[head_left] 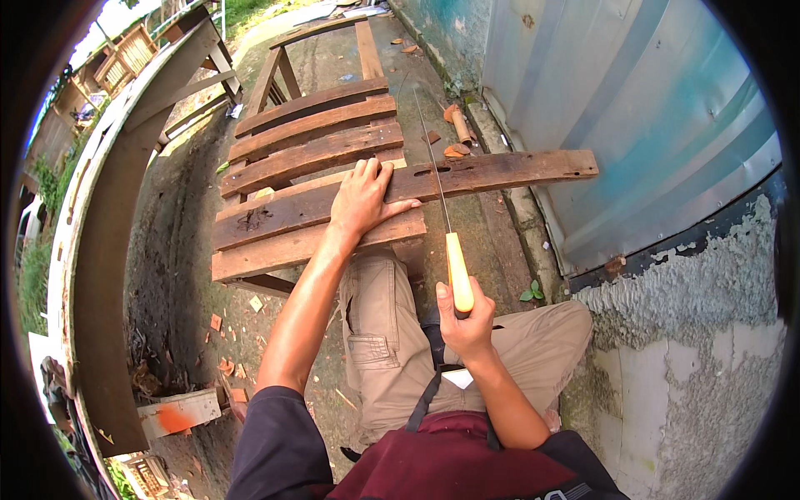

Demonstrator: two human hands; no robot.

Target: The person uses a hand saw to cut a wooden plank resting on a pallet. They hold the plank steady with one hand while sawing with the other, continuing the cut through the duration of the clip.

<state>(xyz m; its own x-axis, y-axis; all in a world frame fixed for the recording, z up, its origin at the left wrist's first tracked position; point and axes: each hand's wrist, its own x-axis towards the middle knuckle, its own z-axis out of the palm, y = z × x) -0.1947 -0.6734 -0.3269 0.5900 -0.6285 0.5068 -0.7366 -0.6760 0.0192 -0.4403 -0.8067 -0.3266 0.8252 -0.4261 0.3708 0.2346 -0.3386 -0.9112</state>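
Left hand (pixel 360 200) spread on plank (pixel 521 170), thumb out — plank lying over slatted bench (pixel 317 156), end jutting toward metal sheet (pixel 617 108). Your right hand (pixel 468 327) wrapped round saw (pixel 457 265) handle — blade across plank's overhang.

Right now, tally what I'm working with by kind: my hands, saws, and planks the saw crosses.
Hands: 2, left hand and right hand
Yellow-handled saw: 1
Dark plank crossed by the saw: 1
Total: 4
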